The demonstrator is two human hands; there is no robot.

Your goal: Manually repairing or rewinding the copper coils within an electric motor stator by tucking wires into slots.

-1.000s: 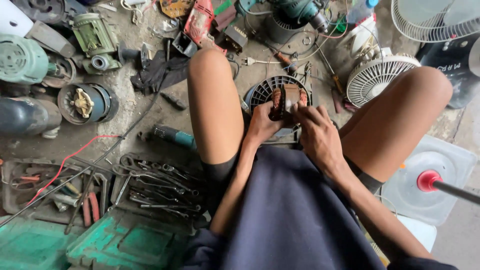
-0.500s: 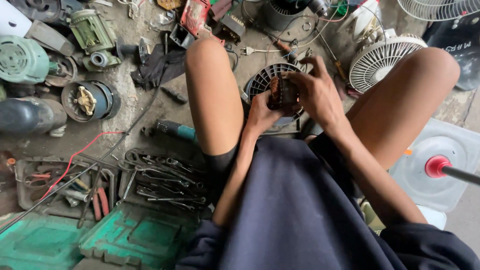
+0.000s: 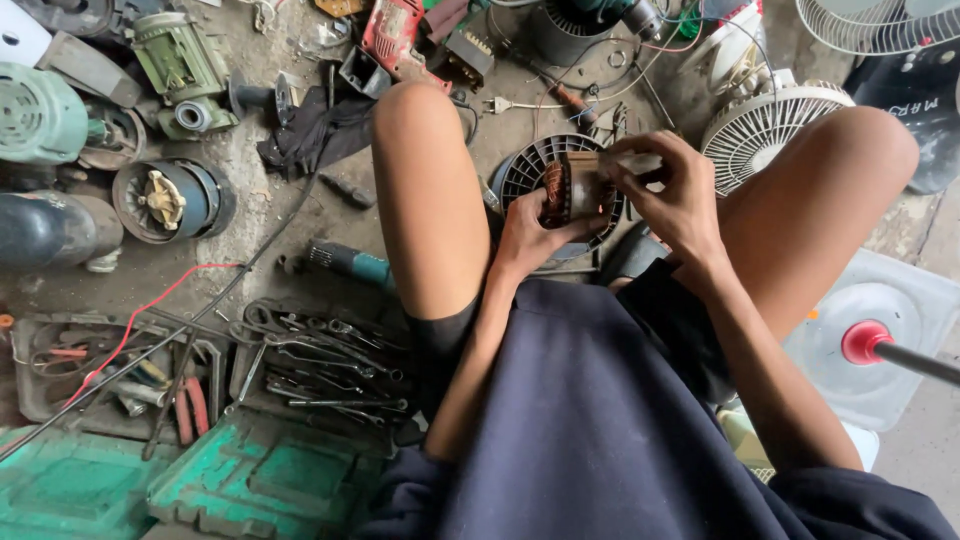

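Motor stator (image 3: 570, 187) held up between the knees, both hands on it.
Left hand (image 3: 528, 232) gripped it from below, right hand (image 3: 678, 195) pinched its top, black fan grille (image 3: 525, 172) right behind it.

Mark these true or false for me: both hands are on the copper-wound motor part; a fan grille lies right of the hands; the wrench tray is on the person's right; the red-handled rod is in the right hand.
1. Both hands hold the copper-wound motor part. True: the left hand grips it from below, the right hand from the right.
2. A white fan grille lies right of the hands. True.
3. The wrench tray is on the person's right. False: it lies to the left, beside the left leg.
4. The red-handled rod is in the right hand. False: it rests untouched on a pale base at far right.
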